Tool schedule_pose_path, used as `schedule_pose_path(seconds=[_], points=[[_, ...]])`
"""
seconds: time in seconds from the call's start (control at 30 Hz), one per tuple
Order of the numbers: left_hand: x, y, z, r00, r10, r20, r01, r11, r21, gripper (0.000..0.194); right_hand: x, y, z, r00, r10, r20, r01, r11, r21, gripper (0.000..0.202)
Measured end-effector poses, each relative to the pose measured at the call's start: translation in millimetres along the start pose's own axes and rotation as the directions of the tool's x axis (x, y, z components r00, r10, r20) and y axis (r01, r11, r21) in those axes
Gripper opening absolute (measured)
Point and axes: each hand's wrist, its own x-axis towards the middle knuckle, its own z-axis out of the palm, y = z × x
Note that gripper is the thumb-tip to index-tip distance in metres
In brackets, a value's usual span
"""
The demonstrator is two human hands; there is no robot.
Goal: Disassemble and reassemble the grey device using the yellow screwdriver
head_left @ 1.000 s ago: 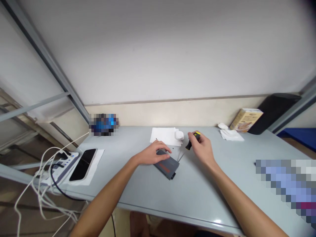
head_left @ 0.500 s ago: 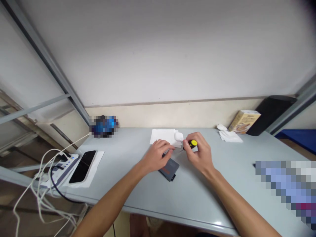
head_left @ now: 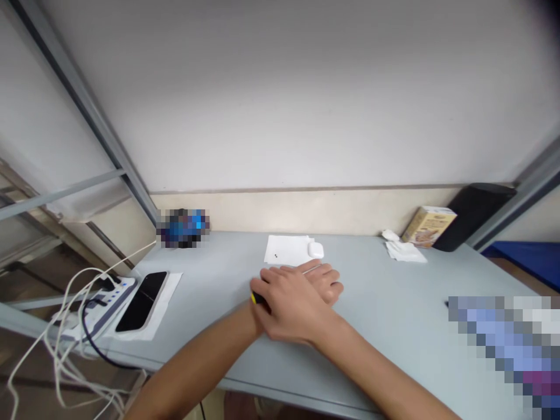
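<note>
My right hand (head_left: 291, 300) lies across my left wrist and the back of that hand, its fingers closed round a screwdriver. The yellow-tipped black handle (head_left: 257, 298) pokes out at its left, and a thin metal shaft (head_left: 312, 269) shows on the other side. Underneath, my left hand (head_left: 327, 283) has its fingers curled in toward the desk; what they hold, if anything, is hidden. The grey flat device cannot be seen behind the hands. Just beyond them, white paper (head_left: 286, 248) carries tiny dark bits (head_left: 276, 255) and a white rounded case (head_left: 315, 250).
At the left, a black-screened phone (head_left: 143, 300) lies on paper beside a power strip (head_left: 109, 309) with tangled white cables. Crumpled tissue (head_left: 406, 251), a yellowish box (head_left: 429, 226) and a black cylinder (head_left: 475, 216) stand at the back right of the grey desk (head_left: 394, 315).
My right hand has swung left with the screwdriver, over my left wrist. My left hand has moved right, under it. The grey device has gone from sight; the view has tilted slightly.
</note>
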Motion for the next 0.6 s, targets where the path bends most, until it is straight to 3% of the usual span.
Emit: schedule_pose_path(seconds=[0.07, 0.1, 0.23, 0.43, 0.6], points=[[14.1, -2.5, -2.6, 0.986, 0.166, 0.027, -0.166, 0.986, 0.009, 0.016, 5.2, -15.3, 1.0, 0.999, 0.004, 0.041, -0.007, 0.998, 0.060, 0.014], [20.0, -3.7, -2.5, 0.981, 0.190, 0.035, -0.191, 0.981, 0.025, 0.019, 7.1, -23.4, 3.1, 0.998, 0.003, 0.063, -0.009, 0.996, 0.085, 0.015], [28.5, -5.0, 3.4, 0.980, 0.197, 0.034, -0.198, 0.979, 0.041, 0.021, 10.4, -44.3, 11.1, 0.992, -0.100, 0.079, 0.087, 0.984, 0.154, 0.023], [23.8, -4.5, 11.1, 0.956, 0.273, 0.104, -0.276, 0.961, 0.011, 0.018, 8.7, -33.1, 3.1, 0.991, 0.094, 0.097, -0.097, 0.995, 0.030, 0.038], [28.5, -3.2, 19.3, 0.958, 0.277, 0.076, -0.277, 0.961, -0.009, 0.015, 0.0, -43.6, 7.1, 0.999, 0.014, 0.039, -0.020, 0.988, 0.151, 0.032]])
